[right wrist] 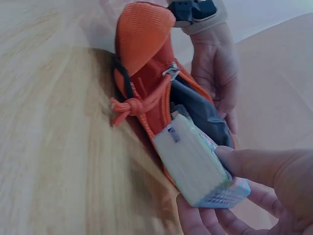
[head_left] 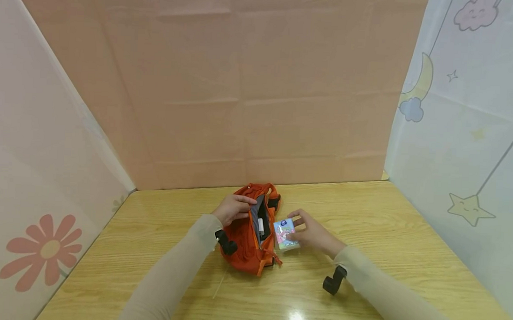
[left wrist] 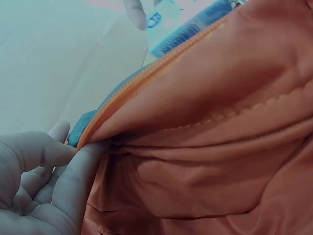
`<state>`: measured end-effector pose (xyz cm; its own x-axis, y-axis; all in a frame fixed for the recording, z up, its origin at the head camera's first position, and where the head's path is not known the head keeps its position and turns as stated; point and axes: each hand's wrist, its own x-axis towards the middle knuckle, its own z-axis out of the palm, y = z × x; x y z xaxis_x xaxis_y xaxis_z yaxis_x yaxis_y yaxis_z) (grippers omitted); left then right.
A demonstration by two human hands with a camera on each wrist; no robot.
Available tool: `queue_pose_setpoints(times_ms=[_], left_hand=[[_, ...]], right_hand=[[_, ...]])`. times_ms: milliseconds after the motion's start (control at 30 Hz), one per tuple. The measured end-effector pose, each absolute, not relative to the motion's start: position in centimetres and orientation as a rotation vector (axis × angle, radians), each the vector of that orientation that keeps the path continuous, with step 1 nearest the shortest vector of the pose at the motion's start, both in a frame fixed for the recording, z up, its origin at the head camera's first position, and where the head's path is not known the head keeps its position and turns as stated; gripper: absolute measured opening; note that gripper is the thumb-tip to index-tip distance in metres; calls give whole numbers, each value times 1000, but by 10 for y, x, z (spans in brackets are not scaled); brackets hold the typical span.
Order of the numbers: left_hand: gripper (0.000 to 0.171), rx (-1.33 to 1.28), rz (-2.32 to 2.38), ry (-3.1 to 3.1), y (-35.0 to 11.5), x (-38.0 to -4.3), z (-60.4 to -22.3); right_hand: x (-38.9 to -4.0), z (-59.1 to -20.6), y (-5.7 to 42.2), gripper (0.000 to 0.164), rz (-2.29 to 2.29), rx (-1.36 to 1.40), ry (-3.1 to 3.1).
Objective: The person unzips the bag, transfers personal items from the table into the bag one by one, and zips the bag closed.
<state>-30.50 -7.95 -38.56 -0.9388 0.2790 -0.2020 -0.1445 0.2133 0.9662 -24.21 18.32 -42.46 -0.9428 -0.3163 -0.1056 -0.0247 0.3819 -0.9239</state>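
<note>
An orange-red zippered waist bag [head_left: 241,245] stands on the table with its grey-lined pocket unzipped. My left hand [head_left: 233,209] pinches the pocket's edge and holds the mouth apart; in the left wrist view the zipper teeth [left wrist: 115,100] run up from the fingertips. A small white item [head_left: 261,226] shows inside. In my right hand [head_left: 315,236] is a pastel-printed pack of tissues [head_left: 284,233], gripped between thumb and fingers right beside the opening. The right wrist view shows the pack's pale side [right wrist: 188,159], its far end overlapping the bag's mouth.
An orange cord knot [right wrist: 134,106] hangs from the zipper pull, and a black buckle strap [head_left: 274,202] lies at the bag's far side. Wood-grain table [head_left: 158,232] surrounds the bag. A peach backdrop [head_left: 241,107] rises behind, with printed sheets on both sides.
</note>
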Motion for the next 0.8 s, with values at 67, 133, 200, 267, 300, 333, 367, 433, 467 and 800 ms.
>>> queue_pose_setpoints(times_ms=[67, 133, 200, 267, 300, 333, 367, 433, 467, 800], left_hand=[[29, 117, 1787, 2159, -80, -308, -389], [29, 101, 1799, 2156, -80, -314, -397], [28, 94, 1812, 2157, -80, -315, -399], [28, 89, 1820, 2159, -79, -315, -399], [28, 88, 1823, 2159, -79, -315, -399], [27, 86, 1825, 2160, -79, -315, -399], [27, 85, 1825, 2162, -79, -315, -399], [27, 80, 1825, 2163, -79, -315, -399], [27, 80, 1823, 2165, -79, -315, -399], [27, 78, 1813, 2175, -80, -315, -398]], right_hand=[[-243, -421, 184, 59, -1598, -323, 2380], [-244, -418, 185, 60, -1617, -346, 2374], [-245, -415, 185, 59, -1643, -355, 2364], [-246, -413, 185, 59, -1664, -359, 2358], [-247, -413, 185, 58, -1679, -355, 2352], [-248, -412, 184, 58, -1691, -360, 2345], [-249, -412, 184, 58, -1704, -360, 2336], [-252, -412, 182, 58, -1732, -377, 2314], [-254, -412, 181, 59, -1751, -379, 2296], [-272, -415, 168, 61, -1783, -315, 2255]])
